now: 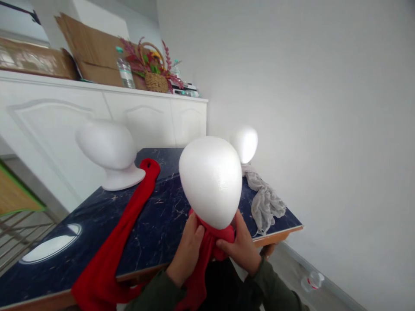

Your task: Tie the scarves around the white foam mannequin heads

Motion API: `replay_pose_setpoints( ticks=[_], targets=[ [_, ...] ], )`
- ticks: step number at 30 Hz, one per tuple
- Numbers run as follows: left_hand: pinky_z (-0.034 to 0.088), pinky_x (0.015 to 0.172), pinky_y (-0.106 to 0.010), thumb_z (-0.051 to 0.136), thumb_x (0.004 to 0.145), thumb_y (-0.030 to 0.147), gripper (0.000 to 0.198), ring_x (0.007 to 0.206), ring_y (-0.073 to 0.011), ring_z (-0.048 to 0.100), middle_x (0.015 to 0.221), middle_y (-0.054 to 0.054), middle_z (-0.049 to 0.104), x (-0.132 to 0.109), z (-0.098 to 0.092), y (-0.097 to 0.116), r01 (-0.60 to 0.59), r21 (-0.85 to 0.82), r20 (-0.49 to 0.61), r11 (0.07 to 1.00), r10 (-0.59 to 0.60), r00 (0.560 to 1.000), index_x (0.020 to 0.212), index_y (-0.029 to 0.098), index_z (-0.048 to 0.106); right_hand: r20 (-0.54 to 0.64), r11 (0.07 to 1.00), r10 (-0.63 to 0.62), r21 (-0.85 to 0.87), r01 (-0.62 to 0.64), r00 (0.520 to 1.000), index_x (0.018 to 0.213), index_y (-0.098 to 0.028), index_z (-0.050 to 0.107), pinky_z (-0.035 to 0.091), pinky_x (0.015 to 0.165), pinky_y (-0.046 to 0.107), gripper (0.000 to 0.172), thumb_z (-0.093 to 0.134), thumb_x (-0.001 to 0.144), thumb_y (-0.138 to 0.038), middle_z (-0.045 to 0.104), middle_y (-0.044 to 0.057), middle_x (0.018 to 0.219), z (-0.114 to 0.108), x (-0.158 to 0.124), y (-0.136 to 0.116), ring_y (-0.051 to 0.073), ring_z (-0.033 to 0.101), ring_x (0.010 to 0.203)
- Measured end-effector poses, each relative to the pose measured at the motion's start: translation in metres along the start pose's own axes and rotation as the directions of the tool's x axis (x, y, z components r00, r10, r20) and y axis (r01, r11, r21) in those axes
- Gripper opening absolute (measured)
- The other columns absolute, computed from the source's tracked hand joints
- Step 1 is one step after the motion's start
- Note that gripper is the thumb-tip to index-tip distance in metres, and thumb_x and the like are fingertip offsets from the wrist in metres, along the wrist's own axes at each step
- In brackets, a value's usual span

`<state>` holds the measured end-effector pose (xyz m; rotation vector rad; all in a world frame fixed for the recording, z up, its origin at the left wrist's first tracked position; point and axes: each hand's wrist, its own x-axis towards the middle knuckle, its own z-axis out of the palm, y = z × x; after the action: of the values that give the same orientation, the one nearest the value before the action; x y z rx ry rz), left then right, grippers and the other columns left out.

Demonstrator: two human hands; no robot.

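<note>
Held up in front of me is a white foam mannequin head (210, 182), its narrow end down. Red cloth (215, 233) is bunched around that narrow end. My left hand (187, 250) and my right hand (238, 244) grip the bunched cloth from either side. A long red scarf (125, 224) lies across the table and hangs over its front edge. I cannot tell whether it is the same piece as the bunched cloth. Another foam head on a stand (110, 155) sits to the left, and a third foam head (244, 144) stands at the far end.
The table (152, 207) has a dark blue marble-patterned top and a wooden edge. A crumpled grey gauzy cloth (264, 201) lies on its right side. Behind it are a white cabinet (145, 121), a wicker flower basket (155, 80), a water bottle (125, 69) and cardboard (97, 52). A plastic bottle (311, 280) lies on the floor.
</note>
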<state>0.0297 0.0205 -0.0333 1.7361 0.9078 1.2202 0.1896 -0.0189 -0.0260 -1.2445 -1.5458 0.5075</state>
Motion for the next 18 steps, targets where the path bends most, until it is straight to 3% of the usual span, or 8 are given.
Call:
replay_pose_setpoints(
  ticks=[6, 10, 12, 14, 18],
  targets=[
    [0.01, 0.11, -0.041, 0.037, 0.088, 0.037, 0.058, 0.134, -0.0239, 0.017, 0.145, -0.012, 0.022, 0.099, 0.076, 0.005, -0.263, 0.056, 0.145, 0.963, 0.253, 0.957, 0.139, 0.015, 0.021, -0.182, 0.986, -0.008, -0.164, -0.023, 0.983, 0.134, -0.012, 0.025, 0.034, 0.098, 0.039, 0.082, 0.066, 0.066, -0.036, 0.045, 0.015, 0.127, -0.077, 0.06, 0.054, 0.025, 0.045, 0.115],
    [0.01, 0.111, -0.041, 0.035, 0.088, 0.04, 0.059, 0.134, -0.023, 0.017, 0.145, -0.013, 0.022, 0.151, 0.12, -0.011, -0.249, 0.028, 0.25, 0.968, 0.234, 0.94, 0.139, 0.013, 0.021, -0.222, 0.95, 0.078, -0.278, -0.14, 0.972, 0.13, -0.011, 0.029, 0.037, 0.094, 0.04, 0.074, 0.059, 0.068, -0.038, 0.048, 0.017, 0.123, -0.114, 0.093, 0.093, 0.026, 0.048, 0.111],
    [0.012, 0.11, -0.044, 0.036, 0.086, 0.041, 0.06, 0.134, -0.026, 0.018, 0.143, -0.016, 0.025, 0.156, 0.129, -0.022, -0.194, 0.081, 0.268, 0.978, 0.166, 0.949, 0.137, 0.01, 0.024, -0.208, 0.928, 0.119, -0.323, -0.183, 0.971, 0.128, -0.011, 0.031, 0.039, 0.091, 0.039, 0.069, 0.056, 0.07, -0.037, 0.051, 0.017, 0.12, -0.122, 0.098, 0.105, 0.027, 0.051, 0.108],
    [0.017, 0.108, -0.048, 0.042, 0.083, 0.04, 0.061, 0.132, -0.0301, 0.023, 0.14, -0.02, 0.03, 0.145, 0.126, -0.032, -0.152, 0.145, 0.256, 0.978, 0.112, 0.96, 0.134, 0.008, 0.031, -0.191, 0.907, 0.134, -0.371, -0.198, 0.972, 0.128, -0.012, 0.033, 0.041, 0.088, 0.039, 0.065, 0.053, 0.072, -0.038, 0.054, 0.017, 0.116, -0.123, 0.096, 0.114, 0.028, 0.054, 0.105],
    [0.028, 0.105, -0.042, 0.051, 0.076, 0.035, 0.051, 0.124, -0.027, 0.038, 0.129, -0.016, 0.046, 0.094, 0.089, -0.032, -0.143, 0.258, 0.242, 0.955, 0.079, 0.967, 0.121, 0.011, 0.048, -0.184, 0.873, 0.134, -0.443, -0.204, 0.974, 0.129, -0.013, 0.031, 0.043, 0.084, 0.04, 0.069, 0.052, 0.073, -0.047, 0.054, 0.017, 0.114, -0.124, 0.089, 0.128, 0.029, 0.055, 0.102]
  ],
)
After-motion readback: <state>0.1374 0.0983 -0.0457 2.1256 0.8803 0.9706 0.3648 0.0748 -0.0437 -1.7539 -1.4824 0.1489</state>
